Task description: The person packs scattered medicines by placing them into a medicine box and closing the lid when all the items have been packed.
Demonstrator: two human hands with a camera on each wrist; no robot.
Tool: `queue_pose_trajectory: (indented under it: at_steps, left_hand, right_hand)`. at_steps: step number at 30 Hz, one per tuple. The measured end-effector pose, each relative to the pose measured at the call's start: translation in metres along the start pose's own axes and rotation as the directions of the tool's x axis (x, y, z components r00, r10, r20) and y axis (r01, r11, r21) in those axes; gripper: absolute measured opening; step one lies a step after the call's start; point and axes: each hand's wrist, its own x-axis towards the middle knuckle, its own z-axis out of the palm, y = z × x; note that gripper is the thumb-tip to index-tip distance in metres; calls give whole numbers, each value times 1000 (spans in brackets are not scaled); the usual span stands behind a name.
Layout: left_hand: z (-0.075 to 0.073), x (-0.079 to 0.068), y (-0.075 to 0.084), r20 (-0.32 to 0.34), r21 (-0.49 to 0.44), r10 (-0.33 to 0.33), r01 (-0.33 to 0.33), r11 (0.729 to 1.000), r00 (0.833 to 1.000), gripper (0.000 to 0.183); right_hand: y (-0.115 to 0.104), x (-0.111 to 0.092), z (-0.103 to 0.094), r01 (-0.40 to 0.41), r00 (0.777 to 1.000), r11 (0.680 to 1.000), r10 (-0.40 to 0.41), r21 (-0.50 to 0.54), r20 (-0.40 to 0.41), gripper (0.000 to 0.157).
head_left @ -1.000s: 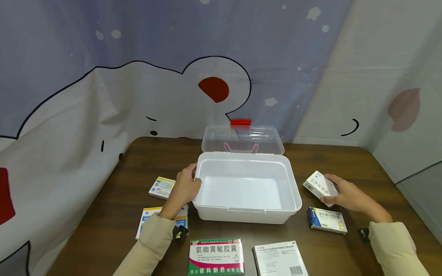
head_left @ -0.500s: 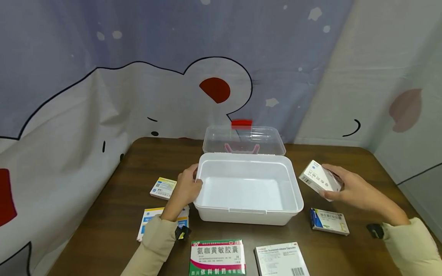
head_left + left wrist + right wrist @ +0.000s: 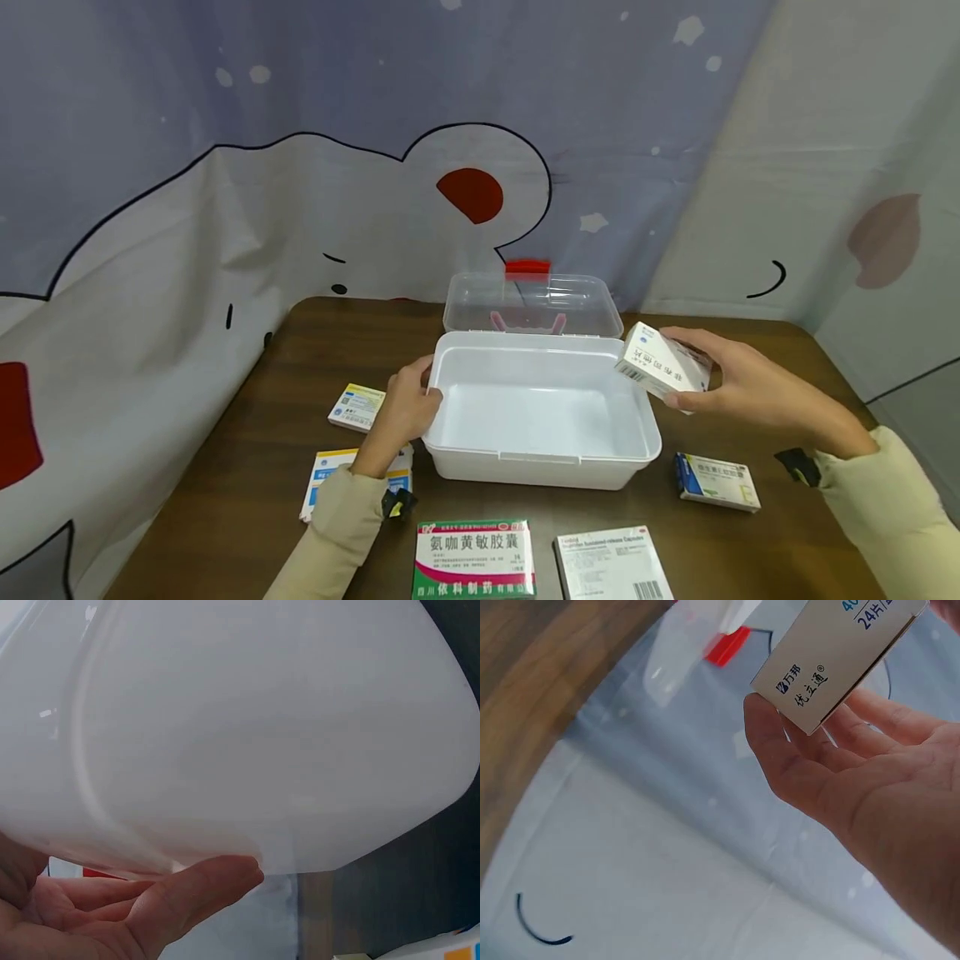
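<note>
Head view takes in a printed cloth (image 3: 615, 83) hanging behind the white bin (image 3: 525, 472), lilac-grey and off-white with soft creases, black outlines, pale stars and red patches. Beneath the bin spreads a dark brown wood-grain table (image 3: 352, 333) with rounded far corners. The bin is smooth, glossy plastic, a rounded rectangle with a rolled rim and bare interior. Standing open behind it is a clear lid (image 3: 585, 304). Padded beige sleeves reach in from either side of the bin. The right hand (image 3: 757, 387) grasps a white carton (image 3: 663, 362) between thumb and fingers, holding it tilted at the bin's far right corner; whether it touches the rim I cannot tell. The left hand (image 3: 408, 404) grips the bin's left rim. In front of the bin lie a flat green-and-white box (image 3: 474, 558) and a white barcoded box (image 3: 613, 567), both crisp-edged cardboard. Left of it, a blue-and-yellow box (image 3: 322, 475) is partly hidden by the forearm, and a smaller yellow-edged box (image 3: 356, 408) lies farther back. Right of the bin rests a blue-ended box (image 3: 717, 482). Smallest is the lid's red latch (image 3: 527, 267), behind the bin.
</note>
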Motion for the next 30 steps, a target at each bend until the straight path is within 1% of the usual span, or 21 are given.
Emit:
queue_pose_trajectory:
  at_steps: [3, 7, 14, 18, 25, 30]
  left_hand:
    - [0, 1, 0, 7, -7, 0, 0, 1000, 1000, 49]
    - [0, 1, 0, 9, -17, 2, -2, 1000, 1000, 49]
    - [0, 0, -2, -16, -20, 23, -23, 1000, 1000, 49]
    - [2, 2, -4, -15, -32, 34, -35, 999, 999, 49]
    - [2, 0, -2, -6, -41, 18, -18, 999, 1000, 50]
    - [3, 2, 0, -13, -37, 37, -38, 999, 999, 49]
  right_hand:
    - [-10, 11, -1, 59, 998, 998, -59, -34, 12, 76]
    - [-23, 26, 0, 124, 991, 991, -122, -52, 50, 78]
    - [-40, 50, 10, 160, 979, 986, -153, -39, 137, 81]
    - [-47, 61, 18, 186, 970, 982, -178, -35, 164, 81]
    - [-63, 80, 29, 205, 959, 978, -192, -41, 209, 81]
    - [-72, 95, 37, 241, 944, 969, -224, -45, 241, 78]
